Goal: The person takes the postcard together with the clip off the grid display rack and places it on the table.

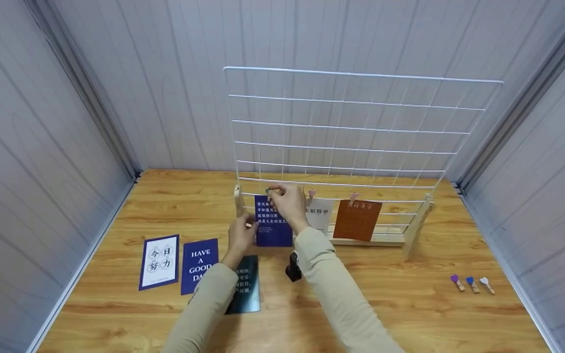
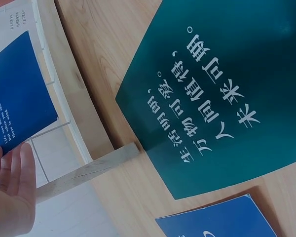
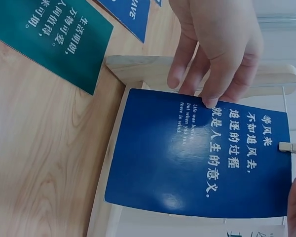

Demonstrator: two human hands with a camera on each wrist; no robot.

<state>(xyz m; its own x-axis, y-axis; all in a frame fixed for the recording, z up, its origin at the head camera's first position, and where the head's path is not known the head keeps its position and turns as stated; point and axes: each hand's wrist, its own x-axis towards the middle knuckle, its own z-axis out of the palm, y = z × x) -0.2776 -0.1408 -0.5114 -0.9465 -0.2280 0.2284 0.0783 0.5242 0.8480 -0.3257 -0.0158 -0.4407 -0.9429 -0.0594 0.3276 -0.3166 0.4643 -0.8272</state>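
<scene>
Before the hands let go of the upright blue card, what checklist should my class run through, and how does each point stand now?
1. Left hand steadies the held card by its edge: ok.
2. Right hand pinches the clip at the card's top: ok.
3. Clip grips both card and rack: cannot tell; fingers partly hide it.
4. White card and orange card each have a clip at the top: ok.
5. A spare clip for every loose card: ok, three of each.
6. All cards on the rack: not ok; three lie on the table.
</scene>
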